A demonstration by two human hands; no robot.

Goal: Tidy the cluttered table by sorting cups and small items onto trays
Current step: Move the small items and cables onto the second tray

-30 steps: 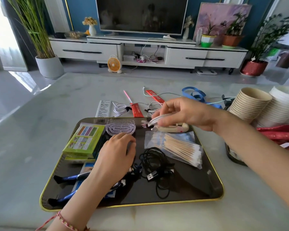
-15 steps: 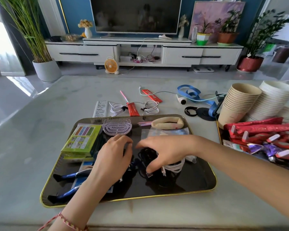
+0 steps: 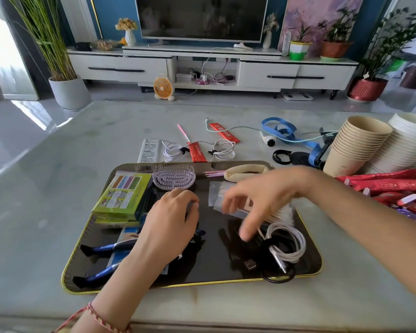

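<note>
The table (image 3: pixel 58 164) fills the frame from the lower edge to mid-height. The tray (image 3: pixel 190 283), dark with a gold rim, lies at centre bottom, close to the person, and probably serves as the collection point for small items. Two stacks of cups (image 3: pixel 356 145) stand off the tray at the right edge, nested so that they can be moved as units; they are not yet sorted.

The left hand (image 3: pixel 171 227) rests palm-down on the tray centre with fingers loosely bent. No gripped item is visible; it probably steadies the tray. The right hand (image 3: pixel 255 200) is motion-blurred. It hovers over the tray's right half with fingers spread and slack, holding nothing.

A green box (image 3: pixel 123 195) sits at the tray's upper left, with pliers (image 3: pixel 106 248) below it. A coiled white cable (image 3: pixel 288 246) lies on a black cable (image 3: pixel 274 277) at lower right, so like items are grouped. A swab bag (image 3: pixel 216 195) lies beneath the right hand.

Beyond the tray, a red sachet (image 3: pixel 223 133) carries Chinese characters. A leaflet (image 3: pixel 149 150) carries print too small to read, as does the box label.
</note>
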